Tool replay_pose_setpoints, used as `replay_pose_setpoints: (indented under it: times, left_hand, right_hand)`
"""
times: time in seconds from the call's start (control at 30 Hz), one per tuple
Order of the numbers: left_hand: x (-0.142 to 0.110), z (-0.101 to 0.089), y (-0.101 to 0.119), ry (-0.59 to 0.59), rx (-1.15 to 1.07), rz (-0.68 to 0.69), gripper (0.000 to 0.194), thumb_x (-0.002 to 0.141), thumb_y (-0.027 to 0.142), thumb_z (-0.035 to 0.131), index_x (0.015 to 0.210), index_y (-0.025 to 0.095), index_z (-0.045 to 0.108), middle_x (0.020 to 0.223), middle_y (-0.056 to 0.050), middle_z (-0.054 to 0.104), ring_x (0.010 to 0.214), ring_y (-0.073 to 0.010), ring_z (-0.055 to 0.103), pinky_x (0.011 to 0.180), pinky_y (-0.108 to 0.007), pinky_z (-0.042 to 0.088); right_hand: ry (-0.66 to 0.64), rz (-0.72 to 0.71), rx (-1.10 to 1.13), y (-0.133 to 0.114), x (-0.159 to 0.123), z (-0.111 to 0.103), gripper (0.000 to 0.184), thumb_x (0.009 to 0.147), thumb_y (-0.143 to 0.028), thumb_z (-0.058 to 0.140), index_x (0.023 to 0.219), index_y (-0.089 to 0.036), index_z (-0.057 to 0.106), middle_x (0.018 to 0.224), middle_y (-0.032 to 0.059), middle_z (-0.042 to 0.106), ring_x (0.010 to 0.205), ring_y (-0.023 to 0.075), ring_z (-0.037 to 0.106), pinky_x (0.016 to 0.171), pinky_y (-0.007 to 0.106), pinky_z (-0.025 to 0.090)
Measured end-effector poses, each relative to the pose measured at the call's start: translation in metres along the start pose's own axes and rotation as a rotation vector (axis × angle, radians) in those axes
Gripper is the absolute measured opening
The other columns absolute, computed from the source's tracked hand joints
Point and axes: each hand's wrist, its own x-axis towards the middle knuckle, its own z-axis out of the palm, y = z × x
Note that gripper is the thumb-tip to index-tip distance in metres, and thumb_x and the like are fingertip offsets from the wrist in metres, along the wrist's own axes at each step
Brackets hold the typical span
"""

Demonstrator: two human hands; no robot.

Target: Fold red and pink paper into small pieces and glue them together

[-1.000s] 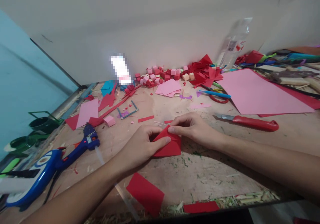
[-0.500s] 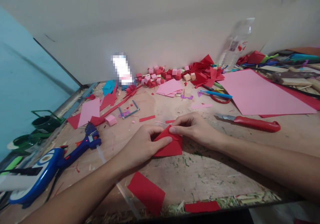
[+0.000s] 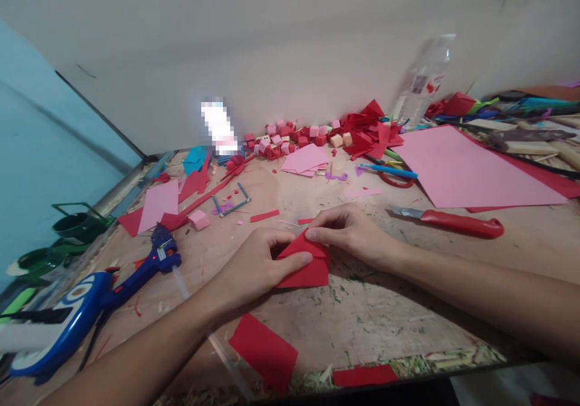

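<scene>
Between my two hands is a red sheet of paper [image 3: 312, 273], its upper part folded over into a slanted flap. My left hand [image 3: 267, 261] grips its left side, thumb lying across the front and fingers hidden behind. With thumb and fingertips my right hand [image 3: 347, 234] pinches the top corner of the flap. A loose red paper piece [image 3: 265, 348] lies nearer to me on the table. Just beyond the hands is a thin red strip [image 3: 264, 215].
A blue glue gun [image 3: 161, 255] with a clear glue stick lies on the left. To the right are a red-handled knife [image 3: 462, 222], large pink paper [image 3: 471, 170] and scissors [image 3: 399, 181]. Small paper cubes [image 3: 285, 137], a bright phone [image 3: 219, 127] and a plastic bottle [image 3: 423, 83] line the wall.
The view has shifted slightly, so most things sit a little further left. Both hands keep the same hold on the red paper, with its fold nearly unchanged.
</scene>
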Motion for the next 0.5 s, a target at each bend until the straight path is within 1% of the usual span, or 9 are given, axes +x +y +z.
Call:
replay_pose_setpoints:
  times: [0.1, 0.23, 0.37, 0.5]
  left_hand:
    - [-0.0002, 0.0015, -0.0001, 0.012, -0.053, 0.002, 0.027, 0.091, 0.035, 0.066, 0.071, 0.016, 0.069, 0.068, 0.002, 0.059, 0.065, -0.0133, 0.048, 0.057, -0.025, 0.034]
    - [0.0006, 0.0026, -0.0005, 0.011, -0.073, 0.038, 0.028, 0.093, 0.03, 0.064, 0.069, 0.016, 0.068, 0.068, 0.003, 0.058, 0.065, -0.0122, 0.048, 0.061, -0.025, 0.037]
    - [0.001, 0.0021, -0.0011, 0.002, -0.057, 0.039, 0.028, 0.093, 0.028, 0.063, 0.068, 0.016, 0.066, 0.065, 0.004, 0.053, 0.062, -0.0108, 0.044, 0.059, -0.025, 0.035]
    - [0.0009, 0.0021, -0.0026, -0.002, -0.033, 0.017, 0.03, 0.091, 0.031, 0.064, 0.065, 0.016, 0.062, 0.063, 0.005, 0.048, 0.06, -0.0106, 0.04, 0.055, -0.025, 0.03]
  right_hand:
    - [0.003, 0.001, 0.009, 0.0001, -0.0001, 0.0001, 0.02, 0.077, -0.036, 0.078, 0.074, -0.016, 0.079, 0.07, 0.0033, 0.071, 0.063, 0.014, 0.057, 0.061, 0.029, 0.044]
    - [-0.001, 0.003, 0.007, 0.0003, -0.0006, 0.0002, 0.023, 0.076, -0.038, 0.08, 0.074, -0.016, 0.079, 0.069, 0.0036, 0.071, 0.063, 0.0139, 0.056, 0.061, 0.029, 0.044]
    - [-0.006, -0.01, -0.001, 0.0007, -0.0008, 0.0006, 0.021, 0.077, -0.037, 0.079, 0.074, -0.017, 0.079, 0.071, 0.0038, 0.072, 0.064, 0.0143, 0.057, 0.062, 0.029, 0.044]
    - [-0.018, -0.008, -0.002, -0.0004, -0.0011, 0.0002, 0.018, 0.077, -0.035, 0.079, 0.075, -0.018, 0.079, 0.073, 0.0039, 0.072, 0.067, 0.015, 0.059, 0.064, 0.03, 0.046]
